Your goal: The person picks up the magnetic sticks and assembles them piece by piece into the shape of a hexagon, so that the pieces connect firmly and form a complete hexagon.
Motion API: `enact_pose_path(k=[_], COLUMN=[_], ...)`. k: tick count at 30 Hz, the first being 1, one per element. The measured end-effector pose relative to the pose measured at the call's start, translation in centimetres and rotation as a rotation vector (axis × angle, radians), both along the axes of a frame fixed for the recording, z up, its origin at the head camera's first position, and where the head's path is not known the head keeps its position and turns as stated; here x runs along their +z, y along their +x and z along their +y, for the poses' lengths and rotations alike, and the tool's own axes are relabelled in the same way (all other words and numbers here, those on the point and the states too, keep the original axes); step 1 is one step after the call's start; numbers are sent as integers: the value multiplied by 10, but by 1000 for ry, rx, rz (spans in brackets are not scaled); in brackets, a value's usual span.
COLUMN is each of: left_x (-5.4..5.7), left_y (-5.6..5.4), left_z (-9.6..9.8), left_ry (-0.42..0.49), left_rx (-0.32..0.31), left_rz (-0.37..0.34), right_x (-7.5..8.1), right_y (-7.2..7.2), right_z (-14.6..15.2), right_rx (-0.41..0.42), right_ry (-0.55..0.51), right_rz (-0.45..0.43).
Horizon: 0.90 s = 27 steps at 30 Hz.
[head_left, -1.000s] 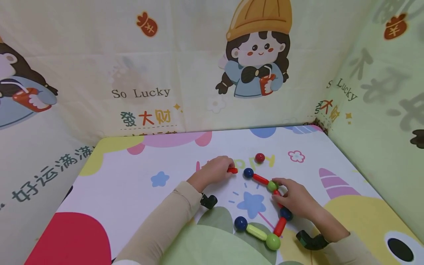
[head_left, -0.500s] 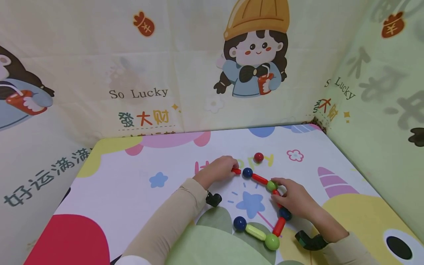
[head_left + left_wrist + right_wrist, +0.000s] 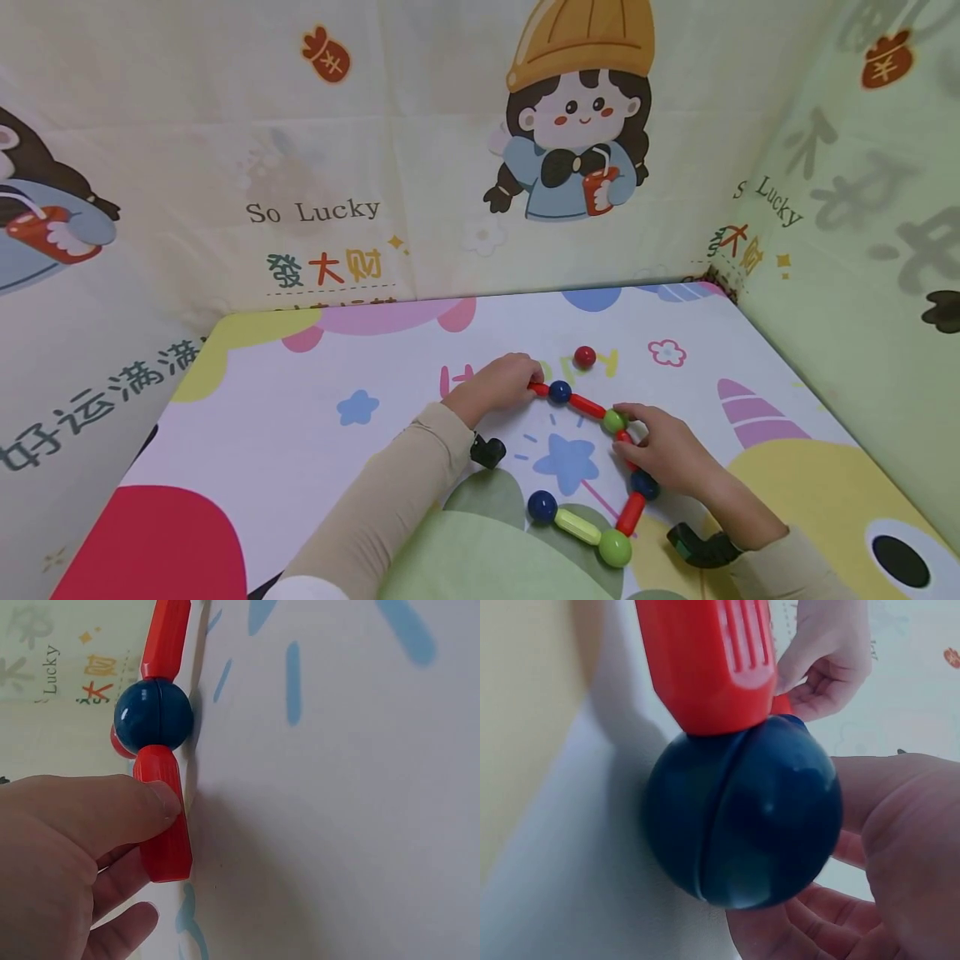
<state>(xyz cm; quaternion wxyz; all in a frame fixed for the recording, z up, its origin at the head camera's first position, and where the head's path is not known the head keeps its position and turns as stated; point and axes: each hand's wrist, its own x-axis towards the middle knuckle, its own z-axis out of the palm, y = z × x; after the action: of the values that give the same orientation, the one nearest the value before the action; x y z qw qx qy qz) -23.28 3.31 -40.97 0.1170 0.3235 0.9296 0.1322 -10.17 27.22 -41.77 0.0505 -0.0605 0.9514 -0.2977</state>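
Note:
My left hand (image 3: 501, 387) pinches a short red building rod (image 3: 165, 832) between thumb and fingers. The rod's far end meets a dark blue ball (image 3: 154, 716). From that ball, a chain of toy rods and balls bends round: a red rod (image 3: 587, 406), a green ball (image 3: 614, 421), another red rod, a dark blue ball (image 3: 742, 821), a red rod (image 3: 631, 513), a green ball (image 3: 615, 548), a yellow-green rod (image 3: 577, 526) and an end blue ball (image 3: 542, 507). My right hand (image 3: 667, 446) holds the chain, fingertips at the upper green ball, thumb by the rod below it.
A loose red ball (image 3: 585, 357) lies just beyond the chain's far end. The table (image 3: 285, 442) has a printed cartoon cover, with a patterned cloth wall (image 3: 435, 150) behind it and another cloth on the right. Dark wrist devices (image 3: 702, 546) sit on both forearms.
My left hand has moved right with its red rod, closing the gap to the chain's far blue ball. The right hand keeps its place on the chain.

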Motion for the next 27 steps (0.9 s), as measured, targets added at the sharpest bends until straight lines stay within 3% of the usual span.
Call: enact_pose_path(k=[21,27], left_x=[2,-1], left_y=[-1,-3], left_z=[-15,-21], left_ry=[10,36], left_rx=[28,40], left_rz=[-27,-40], right_x=[3,5], right_y=[-1,-4], right_z=[-2,0], right_rx=[1,43], right_ry=[3,17], right_rz=[-16,-10])
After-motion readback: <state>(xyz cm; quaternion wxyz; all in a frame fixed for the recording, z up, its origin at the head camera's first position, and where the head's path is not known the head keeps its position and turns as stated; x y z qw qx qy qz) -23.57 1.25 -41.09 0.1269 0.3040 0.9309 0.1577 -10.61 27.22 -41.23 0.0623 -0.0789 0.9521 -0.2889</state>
